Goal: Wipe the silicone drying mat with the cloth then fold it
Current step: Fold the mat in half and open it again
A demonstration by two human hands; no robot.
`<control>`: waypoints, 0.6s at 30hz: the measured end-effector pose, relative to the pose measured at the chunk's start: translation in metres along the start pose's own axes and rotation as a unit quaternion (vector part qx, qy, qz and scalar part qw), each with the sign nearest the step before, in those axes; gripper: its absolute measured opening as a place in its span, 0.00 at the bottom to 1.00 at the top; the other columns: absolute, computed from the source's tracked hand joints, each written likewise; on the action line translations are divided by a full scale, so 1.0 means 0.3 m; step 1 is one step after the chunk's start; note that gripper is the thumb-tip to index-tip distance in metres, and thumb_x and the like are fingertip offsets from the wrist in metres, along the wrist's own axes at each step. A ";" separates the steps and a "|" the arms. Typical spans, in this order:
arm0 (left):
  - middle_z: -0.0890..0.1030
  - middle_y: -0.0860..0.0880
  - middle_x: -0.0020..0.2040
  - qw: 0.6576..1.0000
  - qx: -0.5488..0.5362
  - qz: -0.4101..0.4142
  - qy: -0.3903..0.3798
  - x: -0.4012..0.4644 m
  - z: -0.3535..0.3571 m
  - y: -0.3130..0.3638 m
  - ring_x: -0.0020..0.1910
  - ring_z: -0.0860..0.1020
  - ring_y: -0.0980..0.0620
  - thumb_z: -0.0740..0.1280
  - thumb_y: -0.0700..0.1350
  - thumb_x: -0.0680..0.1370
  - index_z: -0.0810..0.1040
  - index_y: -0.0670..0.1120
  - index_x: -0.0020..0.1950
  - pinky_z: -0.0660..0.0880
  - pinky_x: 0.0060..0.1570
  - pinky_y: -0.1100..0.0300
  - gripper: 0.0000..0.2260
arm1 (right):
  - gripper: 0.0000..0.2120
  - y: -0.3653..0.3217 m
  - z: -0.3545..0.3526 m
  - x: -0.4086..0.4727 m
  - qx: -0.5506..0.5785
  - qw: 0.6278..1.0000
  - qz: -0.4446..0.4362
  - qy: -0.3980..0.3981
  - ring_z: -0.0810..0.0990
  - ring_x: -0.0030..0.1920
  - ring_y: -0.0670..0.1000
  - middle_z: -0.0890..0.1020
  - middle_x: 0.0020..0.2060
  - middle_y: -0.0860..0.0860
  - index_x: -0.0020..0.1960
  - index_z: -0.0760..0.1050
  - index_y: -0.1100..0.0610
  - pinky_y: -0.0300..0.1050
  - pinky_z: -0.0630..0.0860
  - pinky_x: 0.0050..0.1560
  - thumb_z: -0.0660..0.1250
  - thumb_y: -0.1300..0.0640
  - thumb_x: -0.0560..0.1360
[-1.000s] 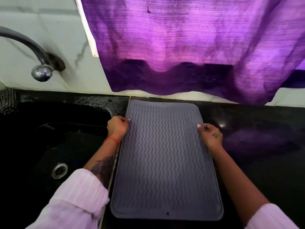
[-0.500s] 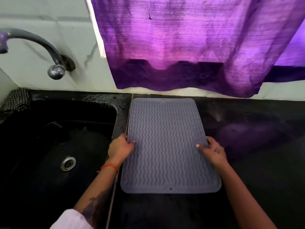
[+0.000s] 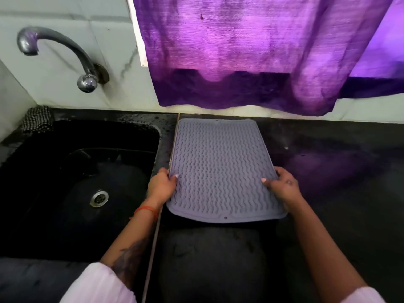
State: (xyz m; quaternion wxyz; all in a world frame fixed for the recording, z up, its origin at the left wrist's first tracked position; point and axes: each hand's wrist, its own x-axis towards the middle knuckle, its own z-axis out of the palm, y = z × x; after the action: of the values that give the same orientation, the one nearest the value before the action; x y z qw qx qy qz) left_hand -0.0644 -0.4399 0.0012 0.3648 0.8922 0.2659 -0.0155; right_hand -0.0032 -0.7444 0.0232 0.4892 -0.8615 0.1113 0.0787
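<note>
A grey silicone drying mat (image 3: 220, 165) with wavy ridges lies on the black counter, its far end at the wall. My left hand (image 3: 162, 185) pinches the mat's left edge near the front, thumb on top. My right hand (image 3: 282, 186) grips the right edge opposite it, thumb on top too. The mat's near end is raised off the counter and bends upward between my hands. A checked cloth (image 3: 38, 119) sits at the sink's far left corner, away from both hands.
A black sink (image 3: 72, 186) with a metal drain (image 3: 99, 198) lies to the left, under a curved tap (image 3: 65, 53). A purple curtain (image 3: 251, 51) hangs over the mat's far end. The black counter (image 3: 338, 182) stretches to the right.
Both hands have slid from the mat's middle edges toward its near end and lifted that end off the counter. The view has pulled back, showing more sink and tap.
</note>
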 end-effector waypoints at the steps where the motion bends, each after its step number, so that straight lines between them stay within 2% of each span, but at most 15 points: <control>1: 0.79 0.38 0.53 1.000 0.004 -0.005 0.001 -0.002 -0.002 -0.002 0.53 0.76 0.38 0.63 0.50 0.79 0.72 0.38 0.55 0.66 0.43 0.56 0.14 | 0.18 0.006 0.000 -0.001 0.002 1.000 0.006 0.000 0.76 0.48 0.52 0.78 0.50 0.52 0.62 0.72 0.56 0.44 0.72 0.49 0.69 0.59 0.73; 5: 0.78 0.38 0.54 1.000 0.022 -0.017 -0.003 -0.029 0.008 -0.011 0.54 0.76 0.38 0.63 0.50 0.79 0.72 0.38 0.55 0.67 0.44 0.55 0.15 | 0.19 0.038 0.004 -0.019 0.008 1.000 0.027 -0.009 0.77 0.50 0.54 0.79 0.53 0.53 0.63 0.72 0.56 0.47 0.75 0.52 0.69 0.58 0.73; 11: 0.78 0.37 0.51 0.999 0.037 -0.020 0.008 -0.068 0.018 -0.028 0.50 0.76 0.38 0.63 0.51 0.79 0.72 0.38 0.52 0.65 0.40 0.56 0.15 | 0.18 0.065 0.008 -0.048 0.021 0.999 0.022 -0.010 0.77 0.49 0.53 0.79 0.54 0.55 0.62 0.73 0.57 0.45 0.75 0.51 0.69 0.58 0.73; 15: 0.78 0.37 0.51 0.999 0.046 -0.018 0.010 -0.086 0.020 -0.032 0.50 0.76 0.38 0.63 0.51 0.79 0.72 0.38 0.51 0.65 0.41 0.57 0.15 | 0.18 0.083 0.010 -0.062 0.011 0.999 0.031 -0.012 0.78 0.54 0.56 0.79 0.56 0.56 0.62 0.73 0.57 0.50 0.76 0.56 0.70 0.57 0.73; 18: 0.78 0.37 0.50 0.998 0.051 -0.017 0.013 -0.095 0.017 -0.033 0.50 0.76 0.39 0.63 0.51 0.79 0.71 0.40 0.47 0.65 0.41 0.57 0.13 | 0.18 0.086 0.010 -0.073 0.008 0.999 0.034 -0.008 0.78 0.55 0.57 0.79 0.56 0.56 0.62 0.73 0.57 0.52 0.76 0.57 0.70 0.57 0.73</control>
State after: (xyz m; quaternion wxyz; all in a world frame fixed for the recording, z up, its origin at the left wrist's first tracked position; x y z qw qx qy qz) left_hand -0.0929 -0.4505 -0.0025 0.3149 0.9050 0.2851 -0.0239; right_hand -0.0312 -0.7521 0.0058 0.4936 -0.8527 0.1376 0.1012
